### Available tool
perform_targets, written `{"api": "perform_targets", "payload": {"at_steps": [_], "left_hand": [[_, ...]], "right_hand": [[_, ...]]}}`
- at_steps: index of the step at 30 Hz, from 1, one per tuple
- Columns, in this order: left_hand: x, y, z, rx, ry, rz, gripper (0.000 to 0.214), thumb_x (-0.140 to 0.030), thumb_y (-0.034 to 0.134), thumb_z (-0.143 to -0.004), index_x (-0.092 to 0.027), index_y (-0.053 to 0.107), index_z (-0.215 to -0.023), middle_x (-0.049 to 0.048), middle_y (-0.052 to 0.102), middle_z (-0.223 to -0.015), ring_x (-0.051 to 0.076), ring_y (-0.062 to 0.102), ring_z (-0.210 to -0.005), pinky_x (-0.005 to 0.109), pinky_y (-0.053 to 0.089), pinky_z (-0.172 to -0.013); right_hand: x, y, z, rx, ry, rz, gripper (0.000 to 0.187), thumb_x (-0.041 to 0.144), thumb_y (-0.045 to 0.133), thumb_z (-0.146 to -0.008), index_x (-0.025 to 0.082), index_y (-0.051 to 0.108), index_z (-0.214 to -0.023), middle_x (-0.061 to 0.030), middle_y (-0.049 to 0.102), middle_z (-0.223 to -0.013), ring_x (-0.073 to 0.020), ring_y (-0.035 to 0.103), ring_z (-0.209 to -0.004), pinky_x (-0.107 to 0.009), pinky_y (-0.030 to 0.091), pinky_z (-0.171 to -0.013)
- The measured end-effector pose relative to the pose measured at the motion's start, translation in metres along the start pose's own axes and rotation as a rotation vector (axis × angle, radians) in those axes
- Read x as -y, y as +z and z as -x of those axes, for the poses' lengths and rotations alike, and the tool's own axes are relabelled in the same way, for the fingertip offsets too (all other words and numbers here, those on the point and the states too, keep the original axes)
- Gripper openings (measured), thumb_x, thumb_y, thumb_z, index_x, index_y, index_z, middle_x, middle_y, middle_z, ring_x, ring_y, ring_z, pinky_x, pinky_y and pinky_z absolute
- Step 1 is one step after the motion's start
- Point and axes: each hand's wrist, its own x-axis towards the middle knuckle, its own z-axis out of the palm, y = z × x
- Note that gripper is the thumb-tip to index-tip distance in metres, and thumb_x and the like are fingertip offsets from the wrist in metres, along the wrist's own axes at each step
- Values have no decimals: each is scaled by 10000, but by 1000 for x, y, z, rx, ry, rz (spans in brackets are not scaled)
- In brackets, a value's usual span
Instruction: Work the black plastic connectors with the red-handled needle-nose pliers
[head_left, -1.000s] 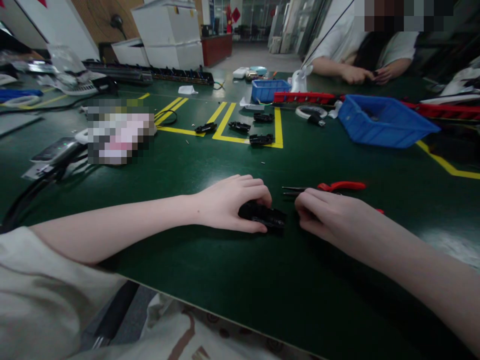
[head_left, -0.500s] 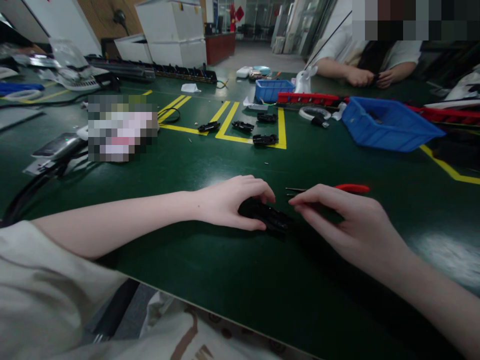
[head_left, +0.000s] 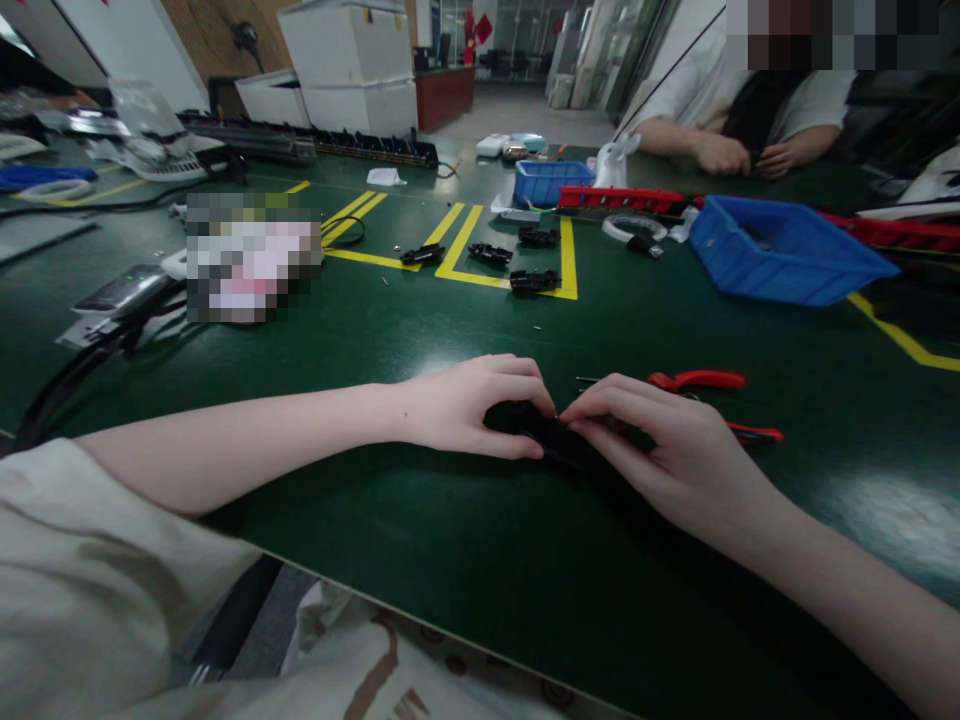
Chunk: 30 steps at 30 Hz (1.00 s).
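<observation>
My left hand (head_left: 487, 405) is closed around a black plastic part (head_left: 536, 428) lying low on the green table, thumb on the near side and fingers on the far side. Fingers and shadow hide much of the part. My right hand (head_left: 645, 430) pinches thumb and forefinger together at the part's right end, close to my left fingertips; whatever is in that pinch is too small to make out. Just behind my right hand lie red-handled pliers (head_left: 705, 381), their thin jaws pointing left and partly covered by the hand.
Several similar black parts (head_left: 535, 281) lie by yellow tape lines farther back. A large blue bin (head_left: 787, 260) and a smaller blue bin (head_left: 551, 183) stand beyond. Cables and a power bank-like device (head_left: 124, 290) lie at left. Across the table, another person's hands (head_left: 724, 155) work.
My right hand has moved left and now meets the black part, uncovering more of the pliers' red handles. The left hand keeps its hold. The view has shifted slightly.
</observation>
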Motion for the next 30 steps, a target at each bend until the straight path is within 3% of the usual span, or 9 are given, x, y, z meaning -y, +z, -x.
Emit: {"api": "perform_targets", "payload": {"at_steps": [19, 26, 30], "left_hand": [[1, 1, -1, -9, 27, -23, 310, -420, 706, -963, -166, 711, -1140, 110, 685, -1140, 241, 647, -1069, 363, 512, -949], [2, 3, -1, -9, 38, -43, 320, -408, 710, -960, -162, 703, -1164, 112, 682, -1144, 249, 645, -1068, 373, 508, -942], [2, 3, -2, -8, 42, -41, 307, -408, 714, -960, -169, 703, -1153, 107, 682, -1139, 249, 644, -1077, 369, 504, -950]], "right_hand": [[2, 3, 2, 58, -9, 62, 130, 205, 570, -986, 216, 688, -933, -55, 718, -984, -177, 691, -838, -306, 541, -714], [1, 3, -1, 37, 4, 47, 142, 195, 539, -988, 220, 663, -922, -50, 713, -880, -172, 672, -756, -293, 524, -656], [1, 4, 0, 49, -9, 99, 135, 193, 547, -983, 224, 671, -939, -56, 725, -927, -182, 693, -803, -300, 534, -672]]}}
